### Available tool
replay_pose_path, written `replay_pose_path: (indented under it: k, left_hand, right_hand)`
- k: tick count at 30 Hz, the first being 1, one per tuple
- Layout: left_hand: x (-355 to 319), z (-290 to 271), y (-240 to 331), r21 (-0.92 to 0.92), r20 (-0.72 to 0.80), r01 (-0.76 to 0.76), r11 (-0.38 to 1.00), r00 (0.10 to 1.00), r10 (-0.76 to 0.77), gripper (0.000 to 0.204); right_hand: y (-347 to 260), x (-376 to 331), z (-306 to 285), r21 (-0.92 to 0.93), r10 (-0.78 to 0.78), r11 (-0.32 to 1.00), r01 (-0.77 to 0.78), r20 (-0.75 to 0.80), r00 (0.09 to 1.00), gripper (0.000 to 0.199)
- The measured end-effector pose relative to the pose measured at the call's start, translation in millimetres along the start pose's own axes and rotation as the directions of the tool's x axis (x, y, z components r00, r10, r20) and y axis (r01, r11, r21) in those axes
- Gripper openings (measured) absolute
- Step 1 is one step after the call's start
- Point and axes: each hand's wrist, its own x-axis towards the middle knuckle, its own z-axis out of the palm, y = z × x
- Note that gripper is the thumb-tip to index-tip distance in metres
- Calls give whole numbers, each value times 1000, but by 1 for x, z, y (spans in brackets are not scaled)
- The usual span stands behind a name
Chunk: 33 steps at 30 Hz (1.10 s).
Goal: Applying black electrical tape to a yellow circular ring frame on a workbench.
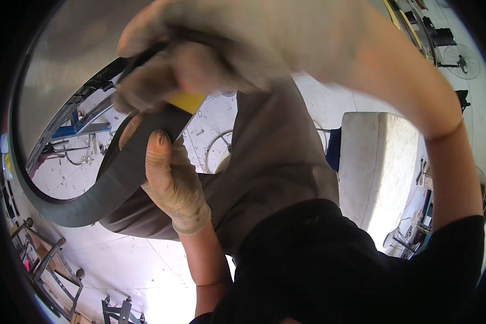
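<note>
My left hand [175, 186], in a soiled light work glove, pinches a wide dark grey band [110, 197]. Its thumb lies on the near face and fingers show behind. From there the band loops down to the left and up along the far left edge of a large grey panel [73, 40]. My right hand [200, 59], also gloved and smeared by motion, is curled just above the band's raised end. A dark slim thing [146, 56] shows between its fingers, its kind unclear. Under that hand a flat yellow piece [188, 101] meets the band's end; the hand hides most of it.
My legs in brown trousers [281, 146] are below the hands. A pale padded block [362, 167] stands to the right. Metal frames on casters [51, 259] stand at lower left, and a blue metal part [81, 129] shows beneath the panel. Wheeled stands [459, 62] are at the far right.
</note>
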Motion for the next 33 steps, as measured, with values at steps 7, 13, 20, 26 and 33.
replay_pose_path:
  k: [7, 13, 20, 26, 33]
  left_hand:
    - [2, 1, -2, 97, 70, -79, 992, 995, 72, 57]
    - [3, 4, 0, 2, 43, -19, 1000, 999, 19, 50]
    - [8, 0, -4, -74, 74, -1, 997, 997, 7, 49]
    - [16, -15, -2, -92, 131, -71, 993, 988, 83, 47]
    - [8, -33, 10, -213, 131, -10, 977, 991, 39, 57]
  right_hand:
    - [95, -21, 3, -345, -25, 915, -209, -566, 824, 45]
    - [105, 70, -114, -931, -784, 131, 341, 113, 611, 43]
    - [74, 15, -92, -312, -550, 793, 524, 6, 835, 47]
    - [30, -71, -47, -523, -325, 830, 195, -168, 931, 50]
    - [8, 1, -1, -807, -479, 495, 323, 58, 876, 41]
